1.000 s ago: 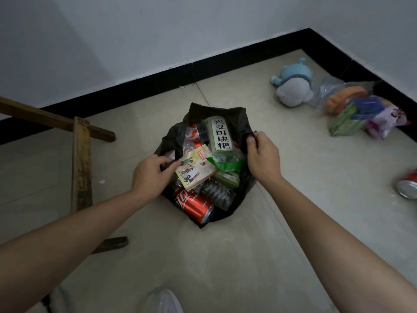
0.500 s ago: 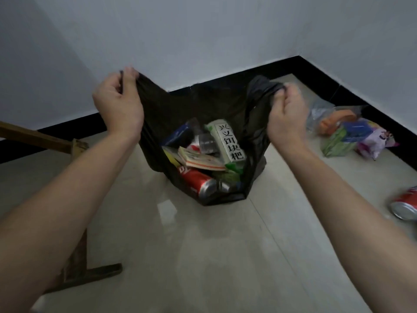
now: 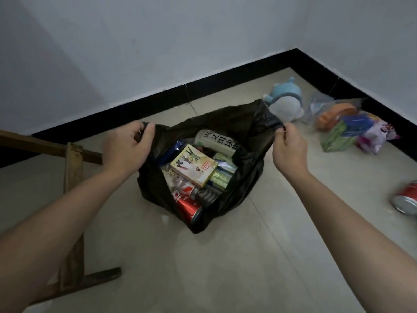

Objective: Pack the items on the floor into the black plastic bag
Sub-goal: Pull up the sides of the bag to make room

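The black plastic bag (image 3: 243,177) stands on the tiled floor, its mouth held wide. My left hand (image 3: 128,146) grips the left edge of the rim and my right hand (image 3: 290,146) pinches the right edge. Inside lie a yellow illustrated box (image 3: 194,168), a red can (image 3: 188,205), a grey pack with Chinese characters (image 3: 216,141) and other packets. On the floor to the right lie a blue and white plush toy (image 3: 285,102), a clear bag of colourful packets (image 3: 347,129) and another red can (image 3: 406,198).
A wooden frame (image 3: 72,177) stands on the floor at the left. Black skirting (image 3: 203,89) runs along the white walls, which meet in a corner at the back right. Pale floor tiles (image 3: 225,267) stretch in front of the bag.
Both hands have lowered the bag's rim from a raised, stretched position to near floor level. The bag has settled wider and the plush toy shows again behind it.
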Motion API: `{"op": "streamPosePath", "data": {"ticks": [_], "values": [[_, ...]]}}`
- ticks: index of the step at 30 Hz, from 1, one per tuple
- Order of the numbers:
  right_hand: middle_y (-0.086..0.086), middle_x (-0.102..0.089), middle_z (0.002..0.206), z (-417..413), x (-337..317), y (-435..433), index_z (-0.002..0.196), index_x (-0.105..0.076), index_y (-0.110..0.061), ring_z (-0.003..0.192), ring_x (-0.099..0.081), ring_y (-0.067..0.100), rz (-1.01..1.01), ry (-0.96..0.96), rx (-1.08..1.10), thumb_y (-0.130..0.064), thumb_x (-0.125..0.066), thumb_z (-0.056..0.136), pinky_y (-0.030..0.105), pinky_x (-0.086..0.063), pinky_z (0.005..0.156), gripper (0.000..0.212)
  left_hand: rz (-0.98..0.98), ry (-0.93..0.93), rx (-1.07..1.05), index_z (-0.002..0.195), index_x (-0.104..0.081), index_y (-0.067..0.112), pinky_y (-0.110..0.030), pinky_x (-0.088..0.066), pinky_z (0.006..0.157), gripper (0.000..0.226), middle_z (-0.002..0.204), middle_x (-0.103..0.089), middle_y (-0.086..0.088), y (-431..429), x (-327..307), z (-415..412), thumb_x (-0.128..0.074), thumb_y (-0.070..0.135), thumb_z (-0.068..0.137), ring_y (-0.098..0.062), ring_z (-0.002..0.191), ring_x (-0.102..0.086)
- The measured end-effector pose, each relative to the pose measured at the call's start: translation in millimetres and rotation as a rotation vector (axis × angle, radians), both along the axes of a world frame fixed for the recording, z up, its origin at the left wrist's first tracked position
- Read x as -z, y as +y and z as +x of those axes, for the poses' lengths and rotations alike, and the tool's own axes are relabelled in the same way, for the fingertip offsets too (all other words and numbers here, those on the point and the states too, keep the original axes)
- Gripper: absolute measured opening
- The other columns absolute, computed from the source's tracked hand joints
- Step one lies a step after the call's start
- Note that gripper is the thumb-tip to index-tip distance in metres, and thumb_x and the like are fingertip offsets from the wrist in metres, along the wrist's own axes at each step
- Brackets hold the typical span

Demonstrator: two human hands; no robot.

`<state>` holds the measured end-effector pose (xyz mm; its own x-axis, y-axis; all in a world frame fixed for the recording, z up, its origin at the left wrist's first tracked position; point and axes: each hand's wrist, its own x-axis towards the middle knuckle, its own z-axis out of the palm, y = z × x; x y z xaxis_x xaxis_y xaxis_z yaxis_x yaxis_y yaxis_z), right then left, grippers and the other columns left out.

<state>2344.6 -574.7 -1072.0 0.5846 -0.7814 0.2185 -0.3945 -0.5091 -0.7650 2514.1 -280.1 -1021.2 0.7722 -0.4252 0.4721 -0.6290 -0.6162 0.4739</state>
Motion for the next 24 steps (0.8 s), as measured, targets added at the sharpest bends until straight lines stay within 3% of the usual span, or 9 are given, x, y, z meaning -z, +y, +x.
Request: {"op": "streamPosePath", "data": {"ticks": [2,5,9,12,15,17,21,24], "values": [[0.006,-0.057,0.087,-5,-1,-7,0.098,-0.053,-0.013,0.091,-0.057,0.032,0.024,0.021,0.009,-0.021,-0.039,0.101,0.03,-0.03,0.069,0.016,0.08,-0.096,-0.106,0.071,-0.057,0.017,-0.026,-0.031,0.048,0.039,0.062,-0.052,0.002,-4,-10,5,-0.05,0.044,0.098,-0.018,0.056,-0.05],[-0.007,-0.061,0.079,-14,-7,-16,0.115,-0.057,-0.021,0.087,-0.06,0.022,0.107,0.027,-0.01,-0.03,-0.045,0.098,0.031,-0.037,0.071,0.023,0.142,-0.167,-0.176,0.089,-0.059,0.01,-0.034,-0.035,0.067,0.043,0.091,-0.054,-0.011,-19,-22,22,-0.048,0.052,0.095,-0.03,0.088,-0.051],[-0.009,-0.059,0.08,-31,-5,-31,0.119,-0.053,-0.032,0.082,-0.063,0.018,0.181,-0.007,-0.067,-0.057,-0.049,0.088,0.043,-0.052,0.078,0.04,0.215,-0.216,0.014,0.131,-0.051,0.009,-0.045,-0.035,0.097,0.059,0.128,-0.047,-0.018,-61,-17,20,-0.043,0.055,0.095,-0.035,0.12,-0.042],[-0.011,-0.058,0.088,-46,1,-53,0.124,-0.052,-0.03,0.084,-0.064,0.016,0.2,-0.004,-0.041,-0.056,-0.046,0.086,0.048,-0.052,0.085,0.046,0.268,-0.215,0.157,0.143,-0.04,0.012,-0.052,-0.028,0.11,0.067,0.146,-0.035,-0.019,-106,-9,5,-0.036,0.058,0.095,-0.036,0.137,-0.03],[-0.006,-0.056,0.106,-59,7,-84,0.13,-0.052,-0.024,0.089,-0.06,0.014,0.093,0.057,0.038,-0.043,-0.048,0.092,0.045,-0.049,0.091,0.042,0.325,-0.177,0.284,0.148,-0.034,0.015,-0.055,-0.022,0.114,0.072,0.154,-0.029,-0.019,-160,-4,-11,-0.029,0.062,0.095,-0.035,0.144,-0.022],[0.003,-0.05,0.122,-69,18,-110,0.136,-0.047,-0.02,0.104,-0.056,0.022,-0.009,0.175,0.08,-0.037,-0.052,0.093,0.043,-0.046,0.097,0.047,0.368,-0.161,0.349,0.15,-0.031,0.018,-0.053,-0.017,0.116,0.073,0.158,-0.024,-0.016,-199,-1,-25,-0.026,0.063,0.094,-0.033,0.147,-0.017],[0.019,-0.028,0.148,-83,41,-160,0.148,-0.033,-0.014,0.132,-0.035,0.041,-0.115,0.469,0.109,-0.04,-0.063,0.089,0.043,-0.032,0.109,0.071,0.443,-0.155,0.48,0.151,-0.027,0.022,-0.051,-0.015,0.117,0.069,0.161,-0.017,-0.014,-269,12,-50,-0.027,0.062,0.095,-0.03,0.149,-0.012],[0.023,-0.009,0.158,-81,47,-200,0.154,-0.019,-0.026,0.141,-0.018,0.046,-0.208,0.496,0.193,-0.051,-0.065,0.085,0.051,-0.022,0.114,0.087,0.483,-0.17,0.517,0.151,-0.029,0.019,-0.051,-0.02,0.114,0.068,0.159,-0.022,-0.018,-310,29,-64,-0.031,0.059,0.097,-0.035,0.146,-0.021]]}}
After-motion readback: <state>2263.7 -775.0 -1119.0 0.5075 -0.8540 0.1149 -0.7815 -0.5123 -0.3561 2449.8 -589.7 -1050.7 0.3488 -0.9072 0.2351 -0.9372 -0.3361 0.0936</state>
